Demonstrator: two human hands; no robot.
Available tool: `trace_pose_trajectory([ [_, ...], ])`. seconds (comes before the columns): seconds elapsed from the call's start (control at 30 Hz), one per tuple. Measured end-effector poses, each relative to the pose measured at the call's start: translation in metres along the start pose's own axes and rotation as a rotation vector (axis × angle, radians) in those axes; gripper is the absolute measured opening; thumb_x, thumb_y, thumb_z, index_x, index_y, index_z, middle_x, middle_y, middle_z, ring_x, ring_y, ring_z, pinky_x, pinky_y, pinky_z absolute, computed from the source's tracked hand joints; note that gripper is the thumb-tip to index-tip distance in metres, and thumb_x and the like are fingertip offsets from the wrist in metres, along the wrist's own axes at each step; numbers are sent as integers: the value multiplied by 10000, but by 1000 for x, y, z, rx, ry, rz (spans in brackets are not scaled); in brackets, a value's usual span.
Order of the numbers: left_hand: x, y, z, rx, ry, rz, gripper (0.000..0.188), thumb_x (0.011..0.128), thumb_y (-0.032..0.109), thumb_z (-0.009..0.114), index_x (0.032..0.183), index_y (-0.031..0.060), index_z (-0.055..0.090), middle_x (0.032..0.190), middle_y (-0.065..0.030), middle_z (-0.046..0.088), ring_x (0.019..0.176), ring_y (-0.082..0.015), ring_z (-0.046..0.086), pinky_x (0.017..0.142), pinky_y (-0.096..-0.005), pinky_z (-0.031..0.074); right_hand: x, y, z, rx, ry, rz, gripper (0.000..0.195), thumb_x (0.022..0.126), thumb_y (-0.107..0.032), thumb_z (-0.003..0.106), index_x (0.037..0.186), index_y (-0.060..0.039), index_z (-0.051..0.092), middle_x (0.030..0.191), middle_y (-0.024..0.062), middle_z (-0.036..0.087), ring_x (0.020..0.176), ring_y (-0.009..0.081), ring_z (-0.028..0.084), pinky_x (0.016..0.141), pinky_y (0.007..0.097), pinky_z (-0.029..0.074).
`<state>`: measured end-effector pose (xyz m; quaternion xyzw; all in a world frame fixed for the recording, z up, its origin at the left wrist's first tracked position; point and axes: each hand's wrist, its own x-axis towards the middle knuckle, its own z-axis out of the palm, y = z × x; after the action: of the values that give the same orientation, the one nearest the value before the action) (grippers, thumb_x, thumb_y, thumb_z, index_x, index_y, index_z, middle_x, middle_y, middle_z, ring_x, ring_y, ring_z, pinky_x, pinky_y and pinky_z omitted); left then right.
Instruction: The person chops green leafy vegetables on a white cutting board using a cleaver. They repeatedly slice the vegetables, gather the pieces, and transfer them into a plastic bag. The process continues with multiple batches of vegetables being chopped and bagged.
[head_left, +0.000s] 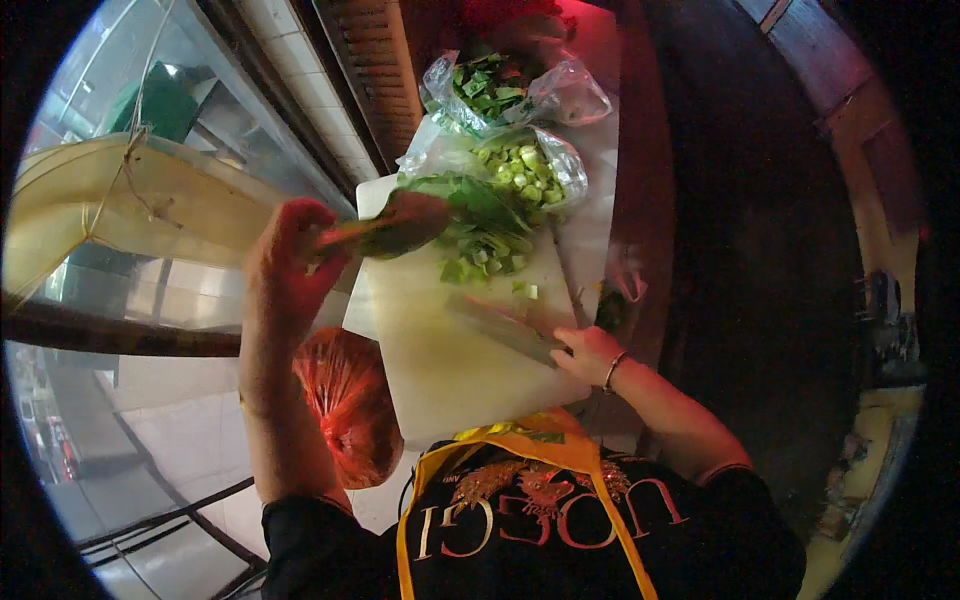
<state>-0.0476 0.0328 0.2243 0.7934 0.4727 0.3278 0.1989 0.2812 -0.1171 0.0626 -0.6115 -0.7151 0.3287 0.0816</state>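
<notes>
My left hand (296, 255) is raised at the left of a white cutting board (442, 375), its fingers closed on the stem of a broad leaf (409, 223); the leaf is blurred and reaches over the board's left edge. In my right hand (589, 356) is the handle end of a knife (510, 328), whose blurred blade lies over the middle of the board and points up and left. Beyond the blade, a pile of cut leafy greens (487, 225) lies on the board's far part, with a small loose cut piece (525, 289) nearer to me.
Clear plastic bags of chopped pale-green stems (525, 174) and cut leaves (491, 90) stand past the pile. A full red plastic bag (349, 409) is left of the board. A yellowish sheet (172, 199) tied with string hangs at the left, near a window.
</notes>
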Motion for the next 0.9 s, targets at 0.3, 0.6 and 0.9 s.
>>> trace_pose_trajectory([
  [0.3,-51,0,131,408,-648,260,145,791,36,477,933,63,488,849,-149,588,823,-338,590,666,-422,504,-61,13,3,45,157,234,255,799,-268,595,897,-42,533,701,207,584,681,410,582,582,471,460],
  [0.6,-45,-24,230,32,-711,190,318,719,72,588,999,58,438,855,-206,584,845,-415,563,707,-486,462,-110,23,-6,328,269,386,272,798,-249,598,917,-5,569,747,181,620,693,296,635,601,361,470],
  [0.9,-50,-11,202,262,-774,232,266,769,267,591,952,82,537,998,-142,547,932,-348,542,752,-442,454,-113,38,2,272,412,237,269,819,-280,596,819,-29,500,635,210,535,597,386,563,504,433,413],
])
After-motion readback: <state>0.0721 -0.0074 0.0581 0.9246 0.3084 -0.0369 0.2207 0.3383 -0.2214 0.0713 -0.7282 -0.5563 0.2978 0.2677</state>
